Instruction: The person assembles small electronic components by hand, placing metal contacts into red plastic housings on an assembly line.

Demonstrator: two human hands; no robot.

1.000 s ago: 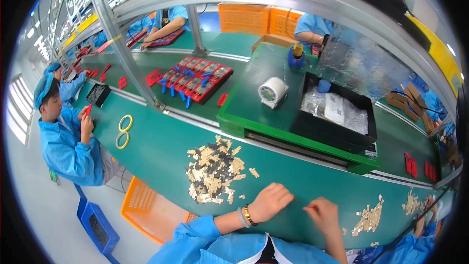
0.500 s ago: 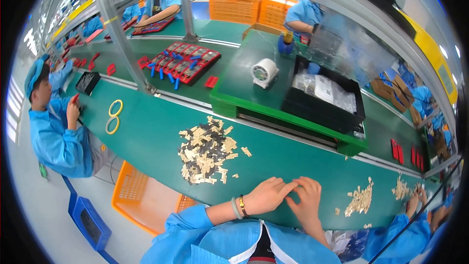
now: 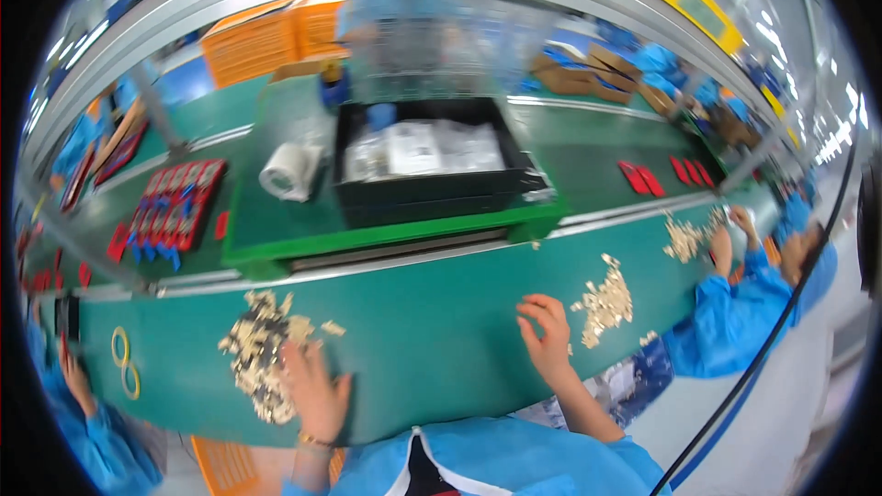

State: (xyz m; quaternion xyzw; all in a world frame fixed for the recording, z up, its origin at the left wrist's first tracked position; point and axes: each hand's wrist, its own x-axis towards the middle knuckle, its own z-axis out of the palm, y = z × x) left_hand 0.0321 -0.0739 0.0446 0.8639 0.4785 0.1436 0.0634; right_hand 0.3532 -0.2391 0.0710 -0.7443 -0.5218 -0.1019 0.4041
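Note:
My left hand [image 3: 317,393] is at the right edge of a big heap of small flat parts [image 3: 262,363], pale gold and dark grey mixed. Its fingers are stretched out and slightly blurred, partly covering the heap. My right hand [image 3: 548,338] hovers over the green worktop [image 3: 432,349], its fingers loosely bent and apart from the thumb, with nothing visible between them. Just right of it lies a smaller pile of pale gold parts [image 3: 606,303]. One loose gold piece [image 3: 333,328] lies to the right of the big heap.
Beyond the worktop, a green-edged raised stand [image 3: 395,246] carries a black bin [image 3: 432,188] of clear bags and a small white fan [image 3: 292,171]. Yellow rings [image 3: 121,347] lie at left. A co-worker's hand [image 3: 721,248] is by another gold pile [image 3: 682,239]. A black cable [image 3: 781,312] crosses the right side.
My hands have moved apart from where they met near the front edge: the left to the big heap, the right toward the small gold pile. The view has swung to the right.

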